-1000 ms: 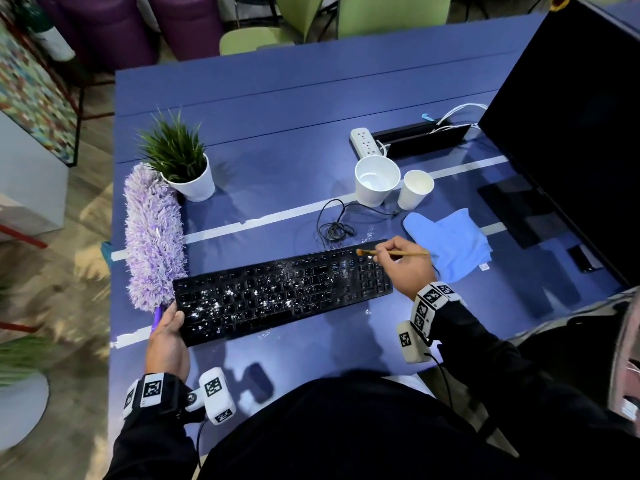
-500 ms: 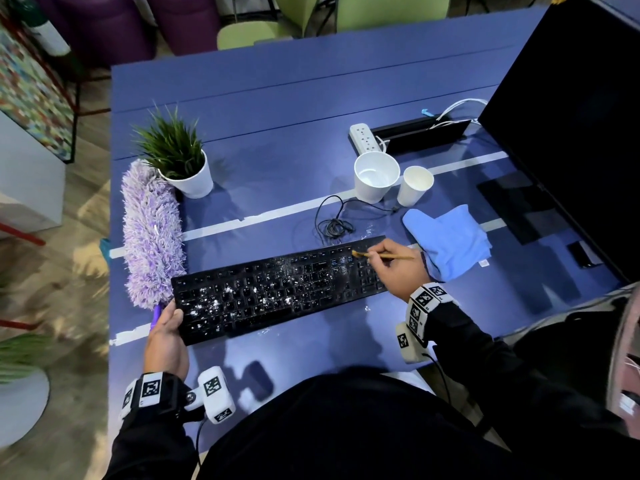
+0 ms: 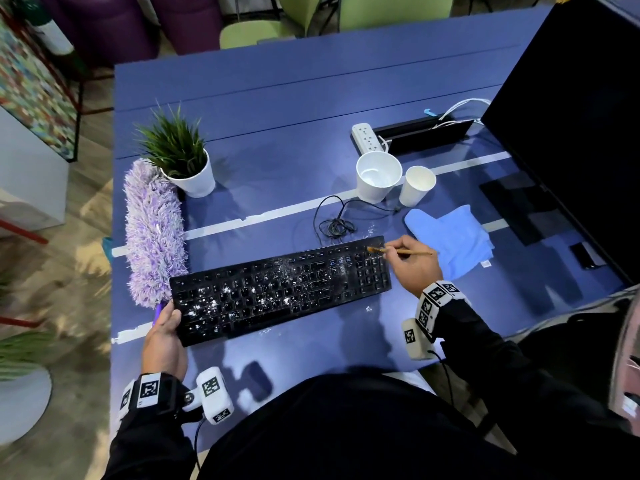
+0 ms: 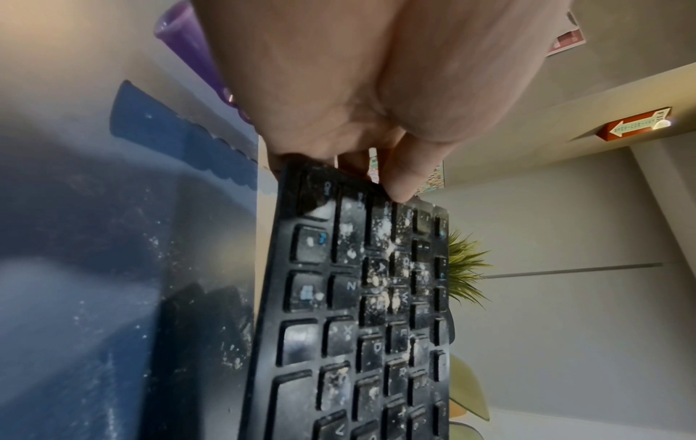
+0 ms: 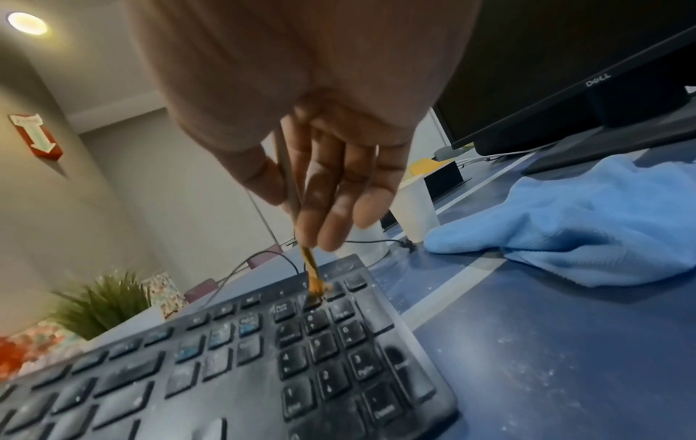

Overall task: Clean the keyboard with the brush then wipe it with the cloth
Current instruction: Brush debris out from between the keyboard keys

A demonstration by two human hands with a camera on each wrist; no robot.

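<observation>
"DELL" on monitor (image 5: 565, 74) bezel

Right hand (image 5: 324, 166) pinching brush (image 5: 310, 268), bristles on dusty keyboard (image 5: 301, 357) numpad; blue cloth (image 5: 572, 226) beside.

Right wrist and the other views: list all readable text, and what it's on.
"DELL": monitor bezel, right wrist view.
"Delete", "PgDn": keyboard keys by the numpad, faint; digits "3", "5", "6" on the numpad.
"Z", "X", "A", "W": keyboard keys, left wrist view.
Arrow sign on the wall: lettering too blurred to read.
Wrist tags: coded patterns, no words.
</observation>
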